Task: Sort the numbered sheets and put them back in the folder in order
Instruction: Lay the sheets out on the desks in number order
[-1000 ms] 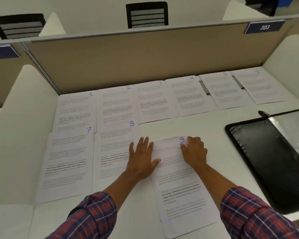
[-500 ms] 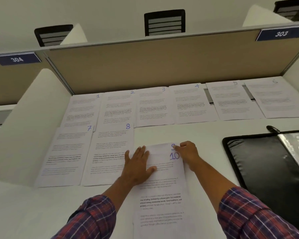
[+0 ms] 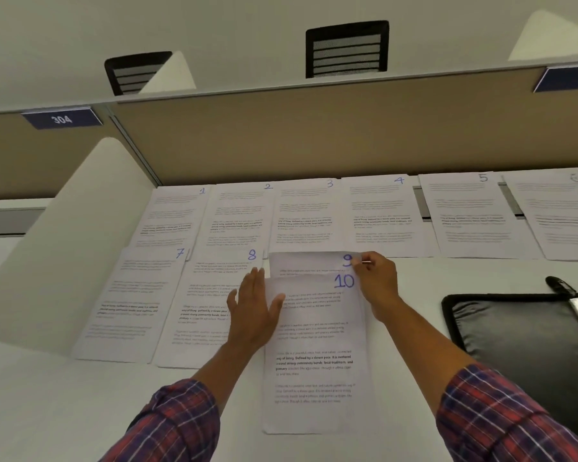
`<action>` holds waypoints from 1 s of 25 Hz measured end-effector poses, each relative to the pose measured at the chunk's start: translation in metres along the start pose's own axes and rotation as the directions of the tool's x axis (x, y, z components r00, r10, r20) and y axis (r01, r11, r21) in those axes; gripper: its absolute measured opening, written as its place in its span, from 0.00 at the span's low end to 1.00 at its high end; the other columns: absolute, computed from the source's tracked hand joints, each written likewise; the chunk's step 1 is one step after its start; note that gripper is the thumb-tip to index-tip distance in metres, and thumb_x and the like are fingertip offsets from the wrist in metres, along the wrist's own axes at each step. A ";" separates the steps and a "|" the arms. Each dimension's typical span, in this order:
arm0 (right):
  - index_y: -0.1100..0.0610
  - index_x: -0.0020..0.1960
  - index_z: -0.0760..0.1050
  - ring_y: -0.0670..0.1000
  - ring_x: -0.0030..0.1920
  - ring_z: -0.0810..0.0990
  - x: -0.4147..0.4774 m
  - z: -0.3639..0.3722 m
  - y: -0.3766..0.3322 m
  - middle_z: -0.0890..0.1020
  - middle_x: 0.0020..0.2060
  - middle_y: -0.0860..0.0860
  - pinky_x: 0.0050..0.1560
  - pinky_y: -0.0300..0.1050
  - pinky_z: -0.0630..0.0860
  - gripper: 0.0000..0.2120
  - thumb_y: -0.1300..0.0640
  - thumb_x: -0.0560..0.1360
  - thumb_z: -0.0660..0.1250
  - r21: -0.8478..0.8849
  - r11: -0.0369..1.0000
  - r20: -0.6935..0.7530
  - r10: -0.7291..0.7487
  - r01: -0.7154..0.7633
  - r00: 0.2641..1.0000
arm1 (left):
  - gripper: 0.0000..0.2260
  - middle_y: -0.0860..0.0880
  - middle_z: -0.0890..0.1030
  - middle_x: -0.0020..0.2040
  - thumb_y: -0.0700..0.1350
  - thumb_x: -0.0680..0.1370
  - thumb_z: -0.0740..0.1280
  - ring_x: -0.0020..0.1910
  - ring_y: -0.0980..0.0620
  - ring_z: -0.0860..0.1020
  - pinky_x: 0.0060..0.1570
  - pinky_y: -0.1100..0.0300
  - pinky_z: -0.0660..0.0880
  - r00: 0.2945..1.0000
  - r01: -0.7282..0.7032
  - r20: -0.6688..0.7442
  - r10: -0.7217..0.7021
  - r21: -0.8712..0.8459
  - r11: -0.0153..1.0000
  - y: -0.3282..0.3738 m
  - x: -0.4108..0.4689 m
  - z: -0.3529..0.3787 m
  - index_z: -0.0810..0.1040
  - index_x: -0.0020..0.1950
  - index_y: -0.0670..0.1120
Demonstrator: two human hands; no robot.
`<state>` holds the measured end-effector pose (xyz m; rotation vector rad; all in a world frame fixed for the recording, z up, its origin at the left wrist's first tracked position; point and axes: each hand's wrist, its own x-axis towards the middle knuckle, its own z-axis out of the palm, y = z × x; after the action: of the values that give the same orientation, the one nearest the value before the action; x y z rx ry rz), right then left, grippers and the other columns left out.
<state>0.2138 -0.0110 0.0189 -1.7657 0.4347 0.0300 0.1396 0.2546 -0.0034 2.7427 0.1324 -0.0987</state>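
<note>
— Sheet 9 [image 3: 301,263]?
— Just right of sheet 8 [image 3: 211,285], mostly under sheet 10 [image 3: 314,345]; far right corner pinched by right hand [image 3: 377,285].
— Left hand [image 3: 254,308]?
— Flat, fingers straight, on sheet 10's left edge.
— Long axis?
— Toward the body; folder [image 3: 514,345] off to the right.

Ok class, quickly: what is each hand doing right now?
Left hand: open, fingers straight, resting on the left edge of the white paper sheet numbered 10.
Right hand: pinching the corner of the white paper sheet numbered 9.
</note>
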 end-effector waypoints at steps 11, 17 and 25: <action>0.60 0.46 0.82 0.54 0.42 0.82 0.057 0.055 0.005 0.84 0.39 0.53 0.38 0.42 0.75 0.06 0.57 0.79 0.72 -0.134 0.986 -0.013 0.097 -0.098 0.995 | 0.43 0.50 0.43 0.86 0.70 0.75 0.36 0.84 0.50 0.41 0.80 0.41 0.38 0.964 -0.188 0.236 0.125 0.268 0.945 -0.027 0.036 0.005 0.47 0.86 0.49; 0.63 0.71 0.74 0.58 0.65 0.76 0.033 0.049 0.023 0.77 0.65 0.59 0.66 0.51 0.73 0.25 0.53 0.79 0.74 -0.341 0.936 -0.024 -0.106 0.092 0.994 | 0.38 0.49 0.44 0.86 0.67 0.79 0.42 0.84 0.49 0.43 0.80 0.38 0.40 0.960 -0.200 0.251 0.122 0.315 0.928 -0.027 0.037 0.007 0.49 0.85 0.48; 0.52 0.73 0.72 0.57 0.67 0.72 -0.005 0.033 0.037 0.71 0.66 0.54 0.66 0.53 0.71 0.31 0.40 0.75 0.75 -0.698 0.693 0.234 -0.016 0.180 0.972 | 0.40 0.49 0.42 0.86 0.69 0.78 0.40 0.84 0.49 0.42 0.79 0.37 0.41 0.958 -0.186 0.266 0.107 0.292 0.938 -0.029 0.036 0.009 0.48 0.86 0.48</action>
<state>0.2053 0.0153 -0.0225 -2.5341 0.1646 0.3558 0.1716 0.2807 -0.0264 3.0144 -0.1741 -0.4550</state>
